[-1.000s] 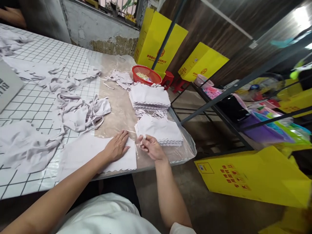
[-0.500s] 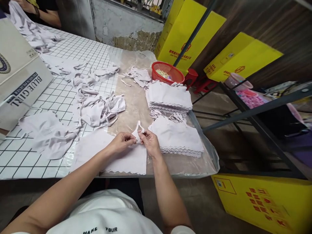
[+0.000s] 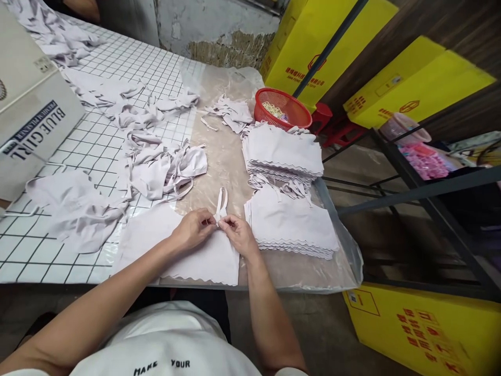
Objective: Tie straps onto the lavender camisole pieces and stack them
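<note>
A pale lilac camisole top (image 3: pixel 203 261) with a scalloped hem lies flat at the table's front edge. My left hand (image 3: pixel 195 228) pinches the fabric near the base of its shoulder strap (image 3: pixel 222 200). Close beside it, my right hand (image 3: pixel 238 234) is closed on the strap's lower end, fingertips almost meeting the left ones. The strap stands up in a narrow loop beyond my fingers. To the right lies a neat stack of similar tops (image 3: pixel 291 222), with a second stack (image 3: pixel 284 151) behind it.
Crumpled tops (image 3: pixel 156 167) are strewn over the gridded tablecloth (image 3: pixel 104 149). A red basket (image 3: pixel 282 107) holding small pale pieces stands behind the stacks. At the left is a cardboard box (image 3: pixel 39 120). A metal rack (image 3: pixel 426 196) and yellow cartons (image 3: pixel 415 83) line the right side.
My right hand has shifted slightly down and left along the strap, which now stands as a more closed loop. The whole view has tilted a little.
</note>
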{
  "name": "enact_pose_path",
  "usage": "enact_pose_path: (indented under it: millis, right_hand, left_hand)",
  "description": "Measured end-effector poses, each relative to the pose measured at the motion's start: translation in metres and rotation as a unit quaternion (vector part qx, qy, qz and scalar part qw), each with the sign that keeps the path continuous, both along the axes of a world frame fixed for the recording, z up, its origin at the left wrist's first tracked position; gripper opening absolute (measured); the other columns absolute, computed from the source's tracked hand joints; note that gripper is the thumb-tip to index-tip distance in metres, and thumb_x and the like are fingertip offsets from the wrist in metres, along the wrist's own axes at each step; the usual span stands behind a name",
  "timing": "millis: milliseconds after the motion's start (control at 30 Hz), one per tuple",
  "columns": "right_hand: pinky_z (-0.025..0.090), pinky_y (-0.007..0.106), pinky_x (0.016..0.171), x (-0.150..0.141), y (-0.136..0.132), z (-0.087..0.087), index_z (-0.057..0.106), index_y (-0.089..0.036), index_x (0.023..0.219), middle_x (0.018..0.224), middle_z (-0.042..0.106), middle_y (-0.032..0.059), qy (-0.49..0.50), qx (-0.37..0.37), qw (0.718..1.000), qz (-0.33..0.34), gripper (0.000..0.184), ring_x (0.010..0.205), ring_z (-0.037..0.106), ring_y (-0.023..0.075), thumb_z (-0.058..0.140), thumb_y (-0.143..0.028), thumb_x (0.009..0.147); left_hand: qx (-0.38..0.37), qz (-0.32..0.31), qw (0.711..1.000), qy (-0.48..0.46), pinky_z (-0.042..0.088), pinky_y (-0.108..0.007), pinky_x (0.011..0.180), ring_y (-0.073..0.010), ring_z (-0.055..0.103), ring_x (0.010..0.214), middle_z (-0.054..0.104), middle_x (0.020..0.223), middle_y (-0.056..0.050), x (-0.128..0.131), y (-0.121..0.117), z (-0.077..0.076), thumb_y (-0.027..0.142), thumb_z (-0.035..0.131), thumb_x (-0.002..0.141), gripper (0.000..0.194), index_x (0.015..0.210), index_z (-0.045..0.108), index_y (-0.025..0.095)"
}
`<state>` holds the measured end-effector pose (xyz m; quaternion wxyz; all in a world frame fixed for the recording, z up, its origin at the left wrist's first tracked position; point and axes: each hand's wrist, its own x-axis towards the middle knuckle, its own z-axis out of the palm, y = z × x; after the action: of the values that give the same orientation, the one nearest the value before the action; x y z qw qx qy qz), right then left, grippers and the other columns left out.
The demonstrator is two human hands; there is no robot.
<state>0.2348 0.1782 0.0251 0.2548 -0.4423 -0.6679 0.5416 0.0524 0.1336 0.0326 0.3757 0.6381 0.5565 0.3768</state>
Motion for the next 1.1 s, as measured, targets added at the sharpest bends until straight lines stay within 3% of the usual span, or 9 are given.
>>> enact_pose_path:
  millis: [200,333,400,500,567,633,833,1000,1100]
  right_hand:
    - [0.039,0.025,0.057,0.002,-0.002,0.001,0.064,-0.019,0.08,0.07,0.058,0.0003,0.002,-0.065,0.997,-0.032,0.042,0.065,0.049,0.0134,0.064,-0.06,0.078]
    - [0.041,0.025,0.061,-0.002,-0.002,0.001,0.066,-0.019,0.081,0.073,0.06,0.0003,0.059,-0.082,0.992,-0.071,0.042,0.067,0.05,0.0134,0.07,-0.06,0.072]
    - [0.044,0.027,0.067,-0.004,-0.001,0.0,0.066,-0.02,0.079,0.076,0.062,0.001,0.082,-0.075,0.99,-0.087,0.04,0.072,0.053,0.015,0.072,-0.058,0.07]
    - [0.045,0.029,0.074,-0.005,0.0,-0.004,0.066,-0.02,0.077,0.079,0.063,0.0017,0.08,-0.052,0.991,-0.09,0.036,0.077,0.055,0.0165,0.072,-0.054,0.071]
    - [0.044,0.028,0.072,-0.004,0.0,-0.008,0.066,-0.019,0.076,0.078,0.062,0.0019,0.057,-0.045,0.994,-0.081,0.035,0.076,0.055,0.0163,0.071,-0.053,0.072]
    - [0.043,0.028,0.067,-0.003,-0.002,-0.011,0.067,-0.019,0.078,0.075,0.06,0.0016,0.036,-0.049,0.996,-0.06,0.034,0.071,0.052,0.0155,0.07,-0.053,0.074]
    - [0.04,0.027,0.062,0.002,-0.005,-0.01,0.067,-0.02,0.079,0.076,0.058,0.0014,-0.013,0.004,1.0,0.003,0.03,0.066,0.048,0.0143,0.065,-0.05,0.082]
    - [0.038,0.027,0.06,0.005,-0.005,-0.002,0.066,-0.021,0.077,0.076,0.057,0.0018,-0.051,0.08,0.993,0.069,0.028,0.067,0.047,0.0144,0.061,-0.046,0.088]
    - [0.038,0.027,0.061,0.006,-0.005,0.0,0.066,-0.021,0.078,0.077,0.056,0.0022,-0.056,0.092,0.99,0.094,0.028,0.066,0.048,0.0143,0.06,-0.045,0.09]
  left_hand:
    - [-0.055,0.073,0.984,-0.151,0.042,-0.026,0.062,-0.0133,0.053,0.064,0.063,0.074,-0.002,0.01,0.004,0.001,0.036,0.062,0.082,0.022,0.08,0.068,0.015]
    - [-0.073,0.049,0.979,-0.183,0.042,-0.026,0.063,-0.014,0.054,0.066,0.063,0.075,-0.003,0.016,0.005,0.002,0.04,0.062,0.082,0.026,0.08,0.067,0.015]
    - [-0.061,0.039,0.987,-0.146,0.044,-0.028,0.066,-0.015,0.055,0.069,0.064,0.078,-0.004,0.015,0.003,0.002,0.038,0.058,0.085,0.024,0.081,0.066,0.015]
    - [-0.003,0.023,0.999,0.026,0.046,-0.034,0.076,-0.021,0.056,0.083,0.064,0.088,-0.006,0.008,-0.003,0.001,0.027,0.062,0.081,0.012,0.086,0.064,0.017]
    - [0.011,0.001,0.988,0.151,0.045,-0.038,0.079,-0.026,0.055,0.091,0.063,0.092,-0.008,0.003,-0.008,0.001,0.022,0.069,0.074,0.015,0.088,0.064,0.017]
    - [-0.006,-0.02,0.977,0.212,0.044,-0.04,0.077,-0.0278,0.054,0.092,0.062,0.092,-0.008,-0.001,-0.012,0.0,0.02,0.071,0.072,0.016,0.085,0.063,0.017]
    - [-0.019,-0.035,0.983,0.179,0.039,-0.037,0.076,-0.0229,0.054,0.083,0.063,0.078,-0.004,-0.003,-0.016,-0.006,0.017,0.064,0.076,0.007,0.072,0.059,0.019]
    - [-0.012,-0.011,0.99,0.14,0.038,-0.038,0.08,-0.0222,0.056,0.084,0.068,0.079,-0.003,-0.002,-0.021,-0.013,0.017,0.064,0.079,0.009,0.086,0.069,0.019]
    - [-0.016,-0.02,0.99,0.141,0.036,-0.039,0.08,-0.0231,0.055,0.085,0.069,0.079,-0.004,-0.002,-0.022,-0.014,0.02,0.065,0.082,0.007,0.083,0.072,0.02]
